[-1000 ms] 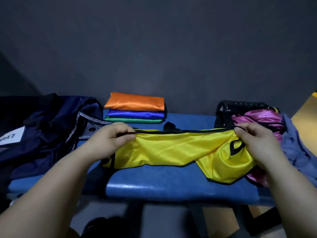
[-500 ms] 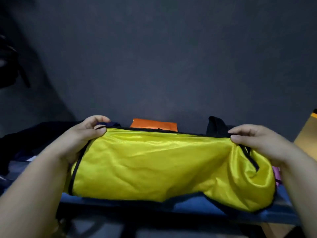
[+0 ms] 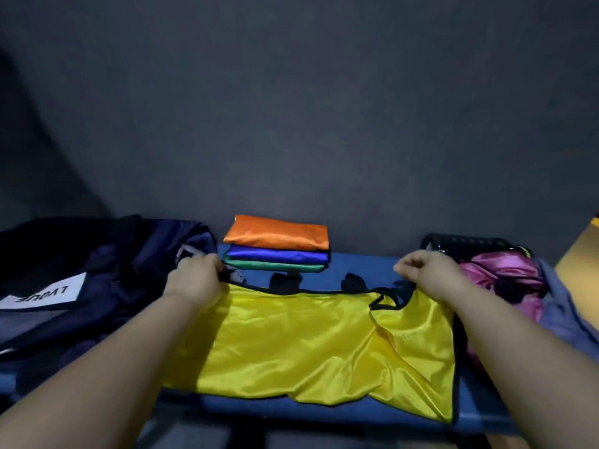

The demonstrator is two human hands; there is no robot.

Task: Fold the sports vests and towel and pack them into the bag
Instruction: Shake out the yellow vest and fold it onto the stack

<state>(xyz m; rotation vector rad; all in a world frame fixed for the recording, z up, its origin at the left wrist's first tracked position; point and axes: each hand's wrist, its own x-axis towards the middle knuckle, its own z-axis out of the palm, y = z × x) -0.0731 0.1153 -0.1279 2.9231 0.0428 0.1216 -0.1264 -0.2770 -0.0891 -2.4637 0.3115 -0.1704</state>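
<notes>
A yellow vest [image 3: 308,345] lies flat on the bench [image 3: 356,275], right in front of the person. Its far edge has a black trim, and its near edge hangs a little over the front of the bench. The left hand [image 3: 194,281] has its fingers curled round the far left corner of the yellow vest and grips it. The right hand [image 3: 428,277] has its fingers curled too, and it pinches the far right edge of the yellow vest, where the black trim bunches up. Both hands sit low, close to the bench top. Behind the yellow vest, near the wall [image 3: 291,124], three folded vests sit in a neat pile. The orange vest [image 3: 278,236] is on top, the blue vest [image 3: 275,256] is under it, and the green vest [image 3: 272,266] is at the bottom. On the left lies the dark bag [image 3: 113,270], with a white label [image 3: 39,294] on it. The left hand is just beside the bag. On the right is a black basket [image 3: 466,246] with a crumpled pink vest [image 3: 499,273] in it. A grey-blue towel [image 3: 564,309] lies bunched up just right of the pink vest.
</notes>
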